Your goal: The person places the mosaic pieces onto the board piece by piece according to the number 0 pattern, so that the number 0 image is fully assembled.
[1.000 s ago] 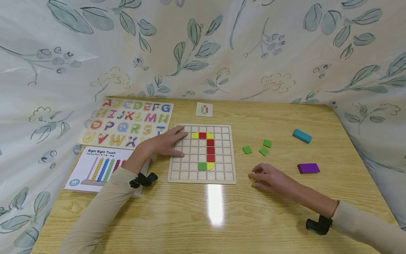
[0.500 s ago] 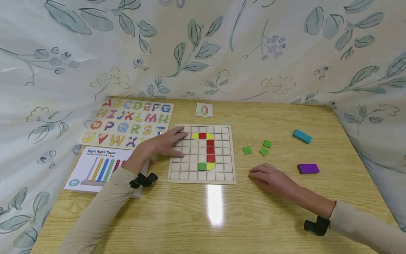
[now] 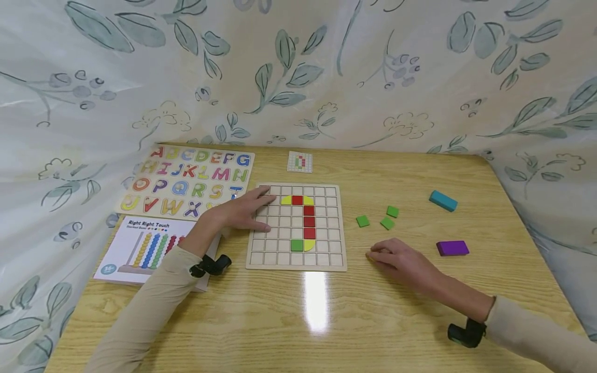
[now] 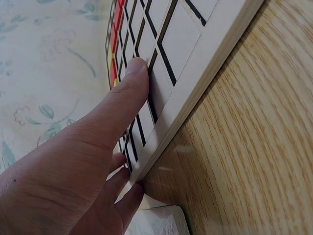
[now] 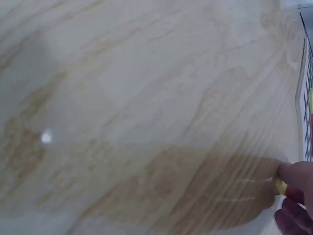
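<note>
My left hand [image 3: 239,211] rests with fingers spread on the left side of a wooden grid board [image 3: 283,258]; in the left wrist view its thumb lies over the squares. On the board, red square tiles [image 3: 309,221], yellow rounded tiles [image 3: 309,245] and one green square tile [image 3: 297,245] form a hooked shape. To the right of the board, my right hand [image 3: 404,263] is low over the table, fingers bent together. It pinches a small yellow tile [image 5: 280,186], seen between thumb and fingers in the right wrist view and hidden in the head view.
Three loose green tiles [image 3: 386,223] lie right of the board. Farther right are a blue block [image 3: 443,201] and a purple block [image 3: 452,248]. A small pattern card [image 3: 300,162] lies behind the board. An alphabet puzzle [image 3: 186,178] and an abacus box [image 3: 121,248] fill the left.
The right hand's fingers have drawn together over the yellow tile, which showed between them a second ago. The left hand stays on the board.
</note>
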The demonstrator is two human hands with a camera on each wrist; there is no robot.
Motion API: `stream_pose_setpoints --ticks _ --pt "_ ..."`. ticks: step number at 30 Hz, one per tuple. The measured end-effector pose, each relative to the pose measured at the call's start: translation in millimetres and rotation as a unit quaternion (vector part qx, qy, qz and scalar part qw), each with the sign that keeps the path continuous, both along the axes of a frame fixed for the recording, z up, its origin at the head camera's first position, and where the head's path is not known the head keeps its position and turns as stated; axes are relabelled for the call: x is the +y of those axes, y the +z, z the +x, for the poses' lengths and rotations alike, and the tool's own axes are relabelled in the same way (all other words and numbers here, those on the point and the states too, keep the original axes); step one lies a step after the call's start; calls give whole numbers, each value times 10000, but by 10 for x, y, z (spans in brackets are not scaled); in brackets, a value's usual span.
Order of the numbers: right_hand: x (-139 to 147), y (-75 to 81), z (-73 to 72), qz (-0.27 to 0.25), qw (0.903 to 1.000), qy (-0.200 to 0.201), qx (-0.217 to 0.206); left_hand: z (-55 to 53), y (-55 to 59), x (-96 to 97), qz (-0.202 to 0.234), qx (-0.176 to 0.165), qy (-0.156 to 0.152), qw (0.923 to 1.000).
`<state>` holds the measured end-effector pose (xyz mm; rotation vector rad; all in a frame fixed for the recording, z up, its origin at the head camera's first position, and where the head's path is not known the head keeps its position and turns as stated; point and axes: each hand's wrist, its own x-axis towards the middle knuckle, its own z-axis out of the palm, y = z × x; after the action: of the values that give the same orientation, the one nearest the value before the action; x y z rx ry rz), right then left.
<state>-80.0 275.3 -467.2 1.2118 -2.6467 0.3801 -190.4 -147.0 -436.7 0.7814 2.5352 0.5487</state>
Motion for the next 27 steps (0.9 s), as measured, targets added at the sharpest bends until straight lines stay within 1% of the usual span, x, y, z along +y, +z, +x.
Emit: stream_pose_setpoints --ticks 3,7,11,14,18,23,27 --pt "-2 0 -21 22 10000 68 29 1 -17 -15 -15 16 0 10000" --pt "-31 -9 -105 -109 9983 508 261 -6 -33 -36 -51 34 -1 10000" --pt "-171 72 -218 -74 9957 792 484 -11 -39 -52 -88 69 -8 9999" --pt "-385 169 -293 -9 9945 921 497 -16 -52 -56 -61 91 -35 9999" --pt "-760 256 -384 -31 9912 1259 412 -19 -65 -54 6 54 -49 10000" --pt "-1226 272 -501 -220 9849 1706 203 -20 -53 -37 -77 30 -32 10000" --pt "-1552 256 -577 -260 9818 1879 -33 -35 -47 -17 -147 31 -11 9999"
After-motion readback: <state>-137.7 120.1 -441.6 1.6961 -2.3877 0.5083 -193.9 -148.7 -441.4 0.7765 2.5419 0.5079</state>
